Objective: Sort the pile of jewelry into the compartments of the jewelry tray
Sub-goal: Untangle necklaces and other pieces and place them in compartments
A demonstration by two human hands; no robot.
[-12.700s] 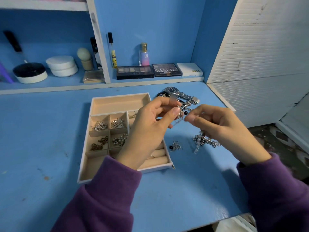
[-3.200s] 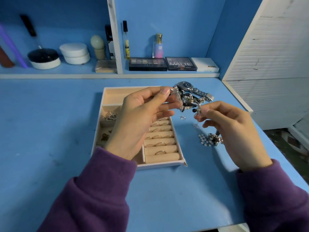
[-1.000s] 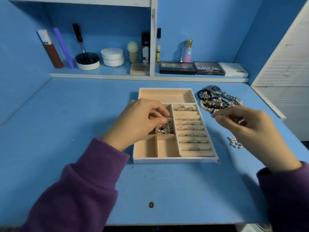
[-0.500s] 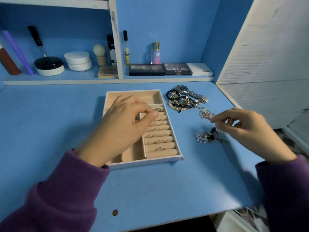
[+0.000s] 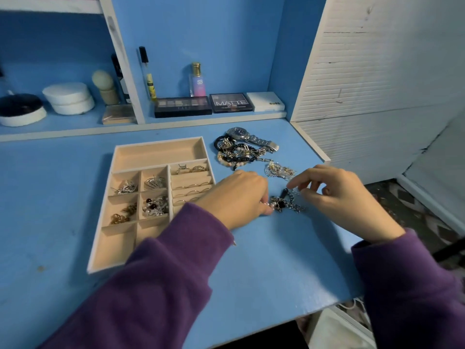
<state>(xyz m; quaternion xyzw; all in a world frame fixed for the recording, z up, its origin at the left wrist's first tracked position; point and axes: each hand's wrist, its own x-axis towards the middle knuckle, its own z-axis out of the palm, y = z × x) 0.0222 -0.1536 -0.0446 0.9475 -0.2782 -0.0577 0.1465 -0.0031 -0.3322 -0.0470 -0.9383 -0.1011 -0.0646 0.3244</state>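
Observation:
The beige jewelry tray (image 5: pixel 158 143) lies on the blue desk, with earrings in its small compartments (image 5: pixel 153 205) and rings in the ring rolls (image 5: pixel 191 185). The jewelry pile (image 5: pixel 236 153), with a silver watch (image 5: pixel 247 137), sits right of the tray's far end. A small silver-and-gold tangle (image 5: pixel 279 170) lies nearer to me. My left hand (image 5: pixel 239 197) pinches the pearl end of a black-and-silver chain piece (image 5: pixel 283 204) on the desk. My right hand (image 5: pixel 339 197) pinches the chain at its other end, slightly lifted.
A back shelf holds makeup palettes (image 5: pixel 183 106), a perfume bottle (image 5: pixel 197 80), white round boxes (image 5: pixel 68 98) and a white case (image 5: pixel 265 101). A white slatted panel (image 5: pixel 377 71) bounds the desk on the right. The desk's front edge (image 5: pixel 289 321) is close below my hands.
My left hand has left the tray and moved right to the chain piece on the desk. My right hand has come down to the same piece. The view has shifted slightly.

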